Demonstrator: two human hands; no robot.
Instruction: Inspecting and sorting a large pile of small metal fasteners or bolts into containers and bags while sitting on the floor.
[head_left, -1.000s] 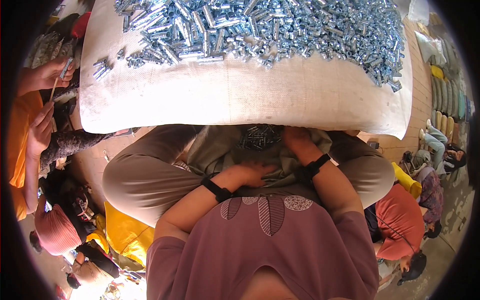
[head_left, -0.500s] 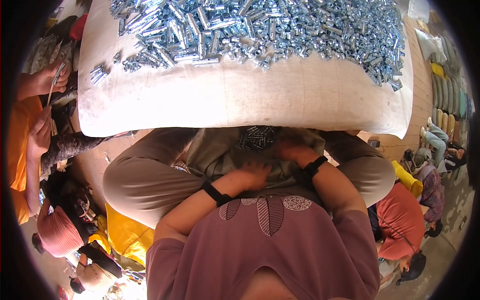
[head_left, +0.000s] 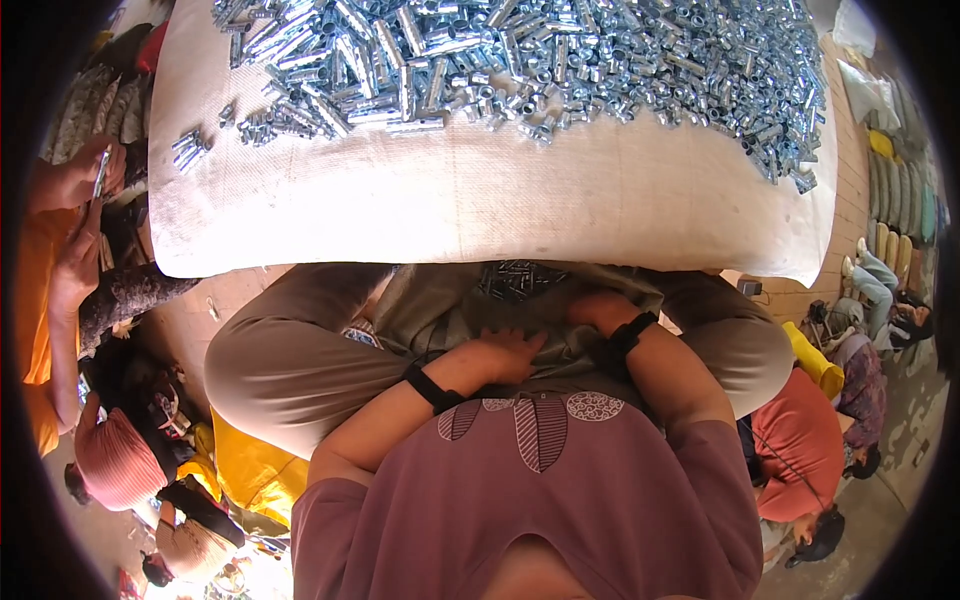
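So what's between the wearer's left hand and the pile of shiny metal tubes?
Going from left hand to pile, the head view shows greenish cloth, small metal pieces, then a bare stretch of pale sheet.

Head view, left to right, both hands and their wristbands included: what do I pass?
Co-worker's orange garment → left wristband → left hand → right hand → right wristband → another co-worker's coral top.

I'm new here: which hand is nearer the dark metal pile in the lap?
Right. The right hand is beside the dark metal pile; the left hand lies farther, toward the shirt.
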